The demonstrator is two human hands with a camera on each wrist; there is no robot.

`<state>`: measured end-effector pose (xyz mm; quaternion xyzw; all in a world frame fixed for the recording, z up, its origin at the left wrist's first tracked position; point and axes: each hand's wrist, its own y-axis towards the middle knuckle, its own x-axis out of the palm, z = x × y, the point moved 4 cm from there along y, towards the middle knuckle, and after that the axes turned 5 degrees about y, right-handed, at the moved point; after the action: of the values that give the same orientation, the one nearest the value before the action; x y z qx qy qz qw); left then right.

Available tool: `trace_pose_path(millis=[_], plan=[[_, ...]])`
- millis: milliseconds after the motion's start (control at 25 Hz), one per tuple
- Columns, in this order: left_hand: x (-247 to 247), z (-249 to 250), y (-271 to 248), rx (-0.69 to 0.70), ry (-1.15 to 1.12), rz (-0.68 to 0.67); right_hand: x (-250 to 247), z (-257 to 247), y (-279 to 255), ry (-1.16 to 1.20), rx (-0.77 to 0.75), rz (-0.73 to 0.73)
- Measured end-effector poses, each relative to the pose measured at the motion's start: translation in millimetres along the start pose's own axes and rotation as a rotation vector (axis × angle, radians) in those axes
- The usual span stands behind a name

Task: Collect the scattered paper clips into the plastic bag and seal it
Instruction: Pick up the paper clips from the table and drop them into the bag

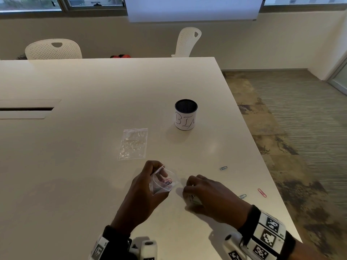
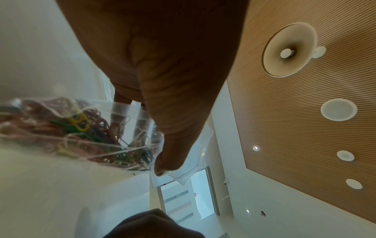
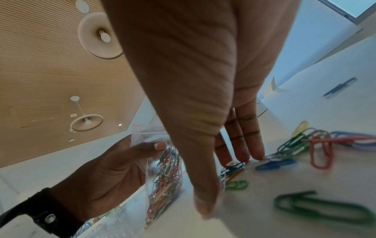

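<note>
My left hand [image 1: 158, 173] holds a small clear plastic bag [image 1: 165, 182] upright just above the table, pinching its open top edge. The bag [image 2: 71, 132] holds several coloured paper clips. My right hand [image 1: 188, 186] lies palm down beside the bag, its straight fingers [image 3: 242, 145] touching a bunch of blue and green clips [image 3: 234, 167] on the table, with the thumb [image 3: 203, 193] apart from them. More loose clips lie nearby: a red one [image 3: 321, 151], a dark green one [image 3: 317, 207], a blue one [image 1: 223, 168] and a red one [image 1: 262, 192].
A second clear plastic bag [image 1: 133, 143] lies flat on the white table [image 1: 75, 147] beyond my hands. A mesh cup with a white paper label [image 1: 185, 114] stands further back right. The table's right edge [image 1: 262, 156] runs close to the loose clips.
</note>
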<state>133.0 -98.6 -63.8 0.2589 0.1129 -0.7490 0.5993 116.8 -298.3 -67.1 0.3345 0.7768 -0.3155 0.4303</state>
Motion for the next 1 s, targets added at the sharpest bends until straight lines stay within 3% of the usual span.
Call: trace_pose_path(millis=[640,1000], plan=[[1,-1,1,0.001,-0.006,-0.019,0,3,11,0.021,0.063,-0.073],[2,0,0,-0.001,0.009,0.0,-10,21,18,0.047,0.13,0.059]])
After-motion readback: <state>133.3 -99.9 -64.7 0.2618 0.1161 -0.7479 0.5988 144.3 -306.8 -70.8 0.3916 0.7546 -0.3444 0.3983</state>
